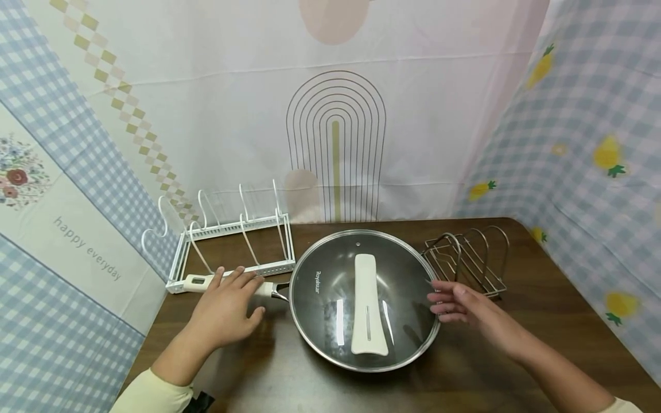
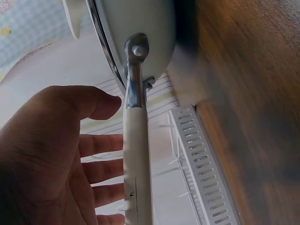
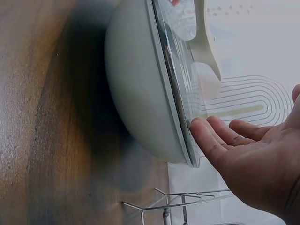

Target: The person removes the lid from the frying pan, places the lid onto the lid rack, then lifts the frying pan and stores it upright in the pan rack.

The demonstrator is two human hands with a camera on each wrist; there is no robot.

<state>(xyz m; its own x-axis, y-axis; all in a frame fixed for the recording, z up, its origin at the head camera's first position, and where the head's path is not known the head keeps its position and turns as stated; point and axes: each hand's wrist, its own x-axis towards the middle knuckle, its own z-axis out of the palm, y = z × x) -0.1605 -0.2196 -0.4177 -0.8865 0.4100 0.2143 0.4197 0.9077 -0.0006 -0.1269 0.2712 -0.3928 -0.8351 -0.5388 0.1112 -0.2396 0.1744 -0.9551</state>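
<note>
Left hand rests with relaxed, spread fingers over the wok's white handle, not yet wrapped round it. Right hand, fingers straight, touches the glass lid's rim on the wok, which sits mid-worktop. This looks like the reach before a grip; next, fingers must curl round handle and lid. Behind stand a white rack and a wire rack.

a dark brown wooden table fills the lower middle of the frame. at its centre sits a lidded wok; at centre left stands a white wire rack, and right of centre a metal wire rack.
</note>
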